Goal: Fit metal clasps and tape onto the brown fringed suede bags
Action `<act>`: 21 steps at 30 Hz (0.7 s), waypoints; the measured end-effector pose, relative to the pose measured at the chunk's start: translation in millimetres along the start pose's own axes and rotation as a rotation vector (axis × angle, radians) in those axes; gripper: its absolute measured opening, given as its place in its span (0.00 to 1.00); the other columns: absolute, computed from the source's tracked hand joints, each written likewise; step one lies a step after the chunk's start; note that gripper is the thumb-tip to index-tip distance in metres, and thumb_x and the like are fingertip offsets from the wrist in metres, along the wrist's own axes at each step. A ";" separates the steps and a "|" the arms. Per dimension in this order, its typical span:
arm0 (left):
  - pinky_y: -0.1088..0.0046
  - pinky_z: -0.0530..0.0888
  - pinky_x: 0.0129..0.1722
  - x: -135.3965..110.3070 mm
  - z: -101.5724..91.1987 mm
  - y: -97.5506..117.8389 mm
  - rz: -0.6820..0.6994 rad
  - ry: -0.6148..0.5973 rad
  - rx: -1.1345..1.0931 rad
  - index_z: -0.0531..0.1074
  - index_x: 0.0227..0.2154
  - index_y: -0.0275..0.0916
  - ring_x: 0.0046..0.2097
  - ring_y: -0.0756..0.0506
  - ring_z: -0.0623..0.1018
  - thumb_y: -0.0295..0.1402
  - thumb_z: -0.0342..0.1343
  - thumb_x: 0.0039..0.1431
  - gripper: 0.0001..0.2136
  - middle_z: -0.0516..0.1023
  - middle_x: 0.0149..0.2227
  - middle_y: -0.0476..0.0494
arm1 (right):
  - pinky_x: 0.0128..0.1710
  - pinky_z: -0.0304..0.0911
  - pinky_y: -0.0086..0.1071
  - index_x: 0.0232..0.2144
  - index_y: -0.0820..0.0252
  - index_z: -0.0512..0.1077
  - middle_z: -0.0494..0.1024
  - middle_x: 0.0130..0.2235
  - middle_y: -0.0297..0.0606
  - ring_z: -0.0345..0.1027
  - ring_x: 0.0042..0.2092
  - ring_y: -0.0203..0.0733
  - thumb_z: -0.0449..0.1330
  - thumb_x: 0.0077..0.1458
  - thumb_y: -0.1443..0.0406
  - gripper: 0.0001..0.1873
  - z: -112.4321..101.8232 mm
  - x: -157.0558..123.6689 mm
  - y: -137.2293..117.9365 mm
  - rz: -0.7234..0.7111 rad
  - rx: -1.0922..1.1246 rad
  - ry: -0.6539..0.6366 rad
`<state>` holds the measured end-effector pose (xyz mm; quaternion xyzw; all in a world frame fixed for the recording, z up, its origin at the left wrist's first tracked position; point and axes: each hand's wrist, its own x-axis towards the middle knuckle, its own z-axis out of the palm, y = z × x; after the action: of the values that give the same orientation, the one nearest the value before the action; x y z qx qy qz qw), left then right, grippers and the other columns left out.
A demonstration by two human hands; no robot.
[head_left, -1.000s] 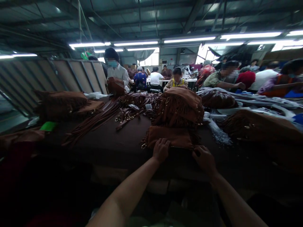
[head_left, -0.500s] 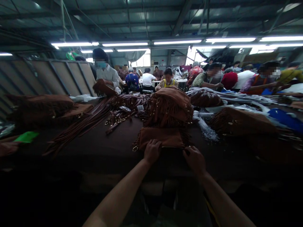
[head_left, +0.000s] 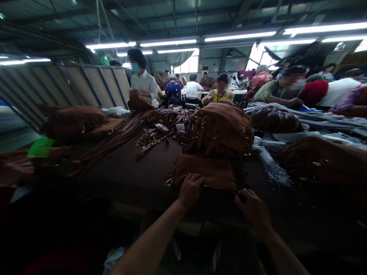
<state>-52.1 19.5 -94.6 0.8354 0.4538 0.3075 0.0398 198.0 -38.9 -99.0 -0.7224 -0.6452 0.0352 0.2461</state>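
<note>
A brown fringed bag (head_left: 212, 170) lies flat on the dark table, its zipped edge facing me and a gold clasp (head_left: 169, 181) at its left end. My left hand (head_left: 192, 190) is closed over the near edge, fingers on top of the bag and thumb hidden. At the right end of the zipper (head_left: 219, 187), my right hand (head_left: 254, 206) is closed in a pinch. Whether it holds a zipper pull or the bag's corner is too dark to make out. Right behind rises a pile of similar fringed bags (head_left: 223, 118).
Brown straps (head_left: 114, 141) and metal-clipped pieces (head_left: 149, 141) lie left of the pile. More bags stand left (head_left: 77, 118) and right (head_left: 329, 156), near clear plastic bits (head_left: 273, 168). At far left, another person's hand (head_left: 17, 168) is by a green comb (head_left: 41, 148). Co-workers sit beyond.
The view has swung left, so everything appears farther right. Both my hands stay at the bag's zipped edge. At far left, the green comb has turned and its teeth now show.
</note>
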 end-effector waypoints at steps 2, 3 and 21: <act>0.61 0.68 0.49 -0.6 0.2 -0.4 -0.010 -0.001 -0.015 0.71 0.50 0.42 0.48 0.42 0.70 0.31 0.48 0.64 0.14 0.73 0.47 0.41 | 0.28 0.56 0.31 0.30 0.54 0.72 0.73 0.34 0.34 0.68 0.31 0.38 0.55 0.54 0.56 0.11 0.7 0.2 4.2 -0.020 0.017 -0.017; 0.61 0.68 0.50 -1.1 0.5 -0.6 -0.014 -0.001 -0.021 0.71 0.50 0.42 0.48 0.42 0.70 0.31 0.48 0.64 0.14 0.73 0.47 0.41 | 0.28 0.57 0.31 0.31 0.54 0.72 0.74 0.35 0.35 0.69 0.31 0.39 0.55 0.54 0.55 0.11 0.9 0.3 6.4 -0.030 0.027 -0.021; 0.65 0.69 0.49 6.5 -9.1 1.9 -0.080 0.004 -0.142 0.75 0.44 0.41 0.46 0.43 0.72 0.27 0.54 0.59 0.11 0.77 0.43 0.44 | 0.40 0.64 0.34 0.38 0.54 0.74 0.76 0.42 0.39 0.72 0.40 0.43 0.58 0.56 0.57 0.11 -8.3 -15.0 14.3 -0.136 0.269 -0.064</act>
<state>-53.1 21.5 -83.5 0.8111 0.4639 0.3388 0.1100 211.6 -56.3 -101.5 -0.6360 -0.6897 0.1273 0.3219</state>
